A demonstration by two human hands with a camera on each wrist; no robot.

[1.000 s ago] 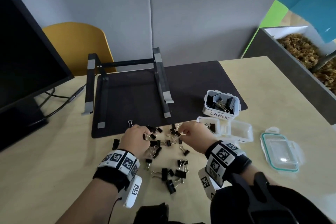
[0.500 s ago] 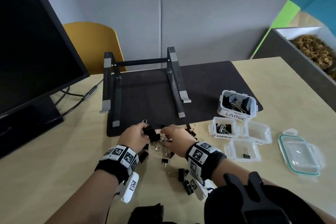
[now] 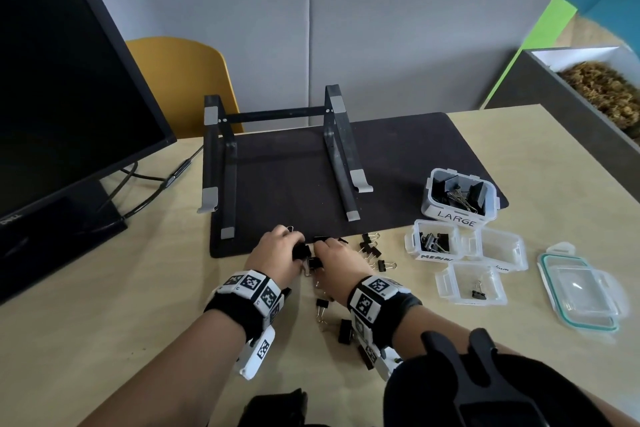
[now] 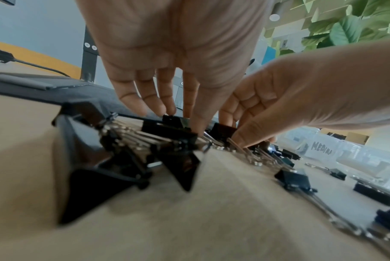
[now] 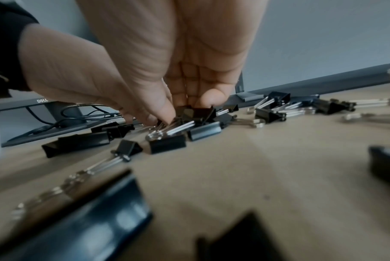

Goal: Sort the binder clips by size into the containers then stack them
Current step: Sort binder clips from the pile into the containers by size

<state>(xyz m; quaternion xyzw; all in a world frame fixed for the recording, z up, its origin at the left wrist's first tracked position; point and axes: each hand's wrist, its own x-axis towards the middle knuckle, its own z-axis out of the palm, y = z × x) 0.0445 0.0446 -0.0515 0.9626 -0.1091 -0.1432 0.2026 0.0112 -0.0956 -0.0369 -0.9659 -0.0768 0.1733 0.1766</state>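
Nearest the person, loose black binder clips (image 3: 344, 331) lie scattered on the pale bench (image 3: 104, 340) between the two banded wrists. Further out, both hands meet over the thickest part of the pile, just at the near edge of the dark mat (image 3: 398, 166). The left hand (image 3: 275, 255) reaches down with its thumb and fingers closing on a black clip (image 4: 167, 131); in the left wrist view the fingertips (image 4: 169, 110) touch the clip's back while the thumb presses its near side. The right hand (image 3: 341, 262) pinches another clip (image 5: 199, 113) between thumb and forefinger, the other fingers curled in behind. More clips (image 3: 372, 251) lie to the right of the hands, apart from them.

Right of the pile stand the clear containers. The nearest one (image 3: 450, 291) holds a single small clip (image 3: 478, 293). Behind it a container with a label starting "MEDIU" (image 3: 415, 243) holds a few clips, and just beside that, to its right, is another clear container (image 3: 519, 253) whose contents cannot be made out. Behind these, on the corner of the mat, the tub marked LARGE (image 3: 453, 215) holds several big clips. A green-rimmed lid (image 3: 581, 291) lies flat on the bench further right.

Farther back a laptop stand (image 3: 332, 149) rests on the mat, a dark monitor (image 3: 62, 107) stands at the left, and a yellow chair (image 3: 187, 80) shows behind the bench.
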